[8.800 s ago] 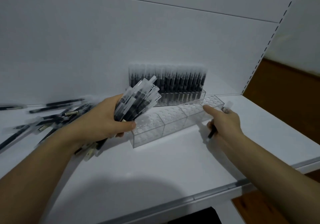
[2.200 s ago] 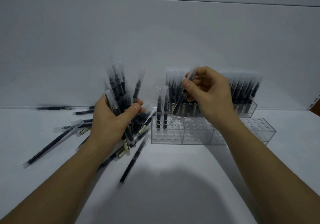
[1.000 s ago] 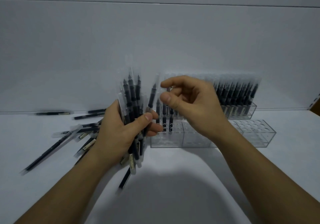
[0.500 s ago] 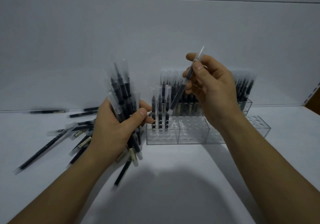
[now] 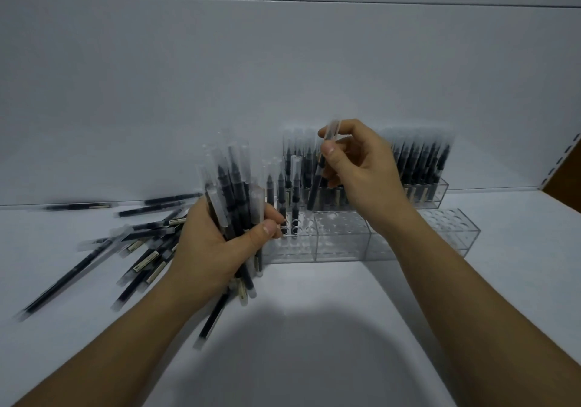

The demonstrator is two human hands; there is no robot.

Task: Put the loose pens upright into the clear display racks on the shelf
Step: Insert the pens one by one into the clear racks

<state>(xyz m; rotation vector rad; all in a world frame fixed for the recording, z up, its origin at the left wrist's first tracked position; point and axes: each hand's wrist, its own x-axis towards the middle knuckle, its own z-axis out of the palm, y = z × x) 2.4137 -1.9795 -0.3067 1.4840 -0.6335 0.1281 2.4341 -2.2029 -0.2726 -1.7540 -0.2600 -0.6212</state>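
Lowering one pen (image 5: 320,170) toward the front clear rack (image 5: 342,240), with a fistful more waiting.

Right hand (image 5: 358,167) pinches that single pen between thumb and fingertips, slightly tilted, its lower end just above the rack's holes beside the few standing pens (image 5: 287,192) at the left end. Left hand (image 5: 220,246) is closed around a thick bundle of pens (image 5: 232,192), held upright just beside the rack. I'd worry that the tilted pen misses its hole or knocks its neighbours, and that the smooth, slim barrels slide out of that crowded fist. Rack walls are glassy and hard; its holes are small and round. Pens are dark and thin with frosted caps. Behind it, the back rack (image 5: 421,170) looks full, and loose pens (image 5: 132,246) lie scattered on the matte white shelf (image 5: 314,343).
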